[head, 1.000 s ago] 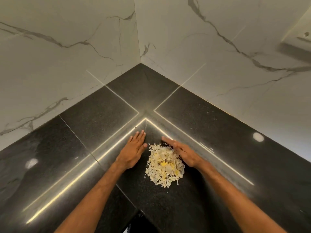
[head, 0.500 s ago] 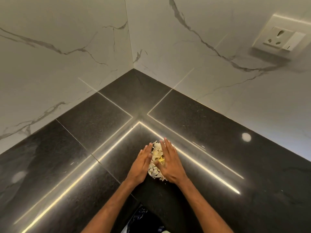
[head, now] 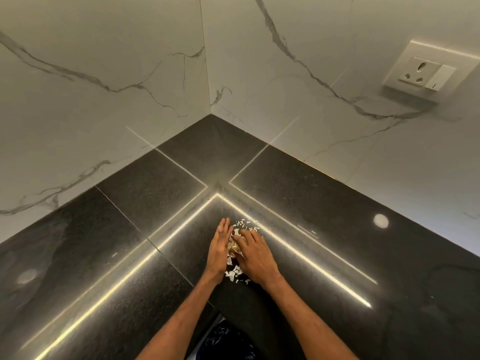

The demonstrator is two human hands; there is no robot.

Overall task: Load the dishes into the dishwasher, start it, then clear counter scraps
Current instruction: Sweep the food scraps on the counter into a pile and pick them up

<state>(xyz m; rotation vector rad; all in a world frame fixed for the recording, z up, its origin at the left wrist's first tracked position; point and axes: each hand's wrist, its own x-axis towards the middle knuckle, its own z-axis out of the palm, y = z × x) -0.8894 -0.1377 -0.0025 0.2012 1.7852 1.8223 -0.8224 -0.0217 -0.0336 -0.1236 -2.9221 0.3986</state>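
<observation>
Scraps (head: 235, 252): heaped on the table (head: 337, 229), squeezed between both hands.
Left hand (head: 219, 252): fingers straight, pressed together, walling the heap's left side.
Right hand (head: 255, 258): fingers curled over the heap.

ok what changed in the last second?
Both hands closed in from either side of the scraps: the left hand presses flat against them, the right hand curls over them. The pile got squeezed narrow and mostly hidden, with loose flakes at both ends. The counter stayed as it was.
</observation>
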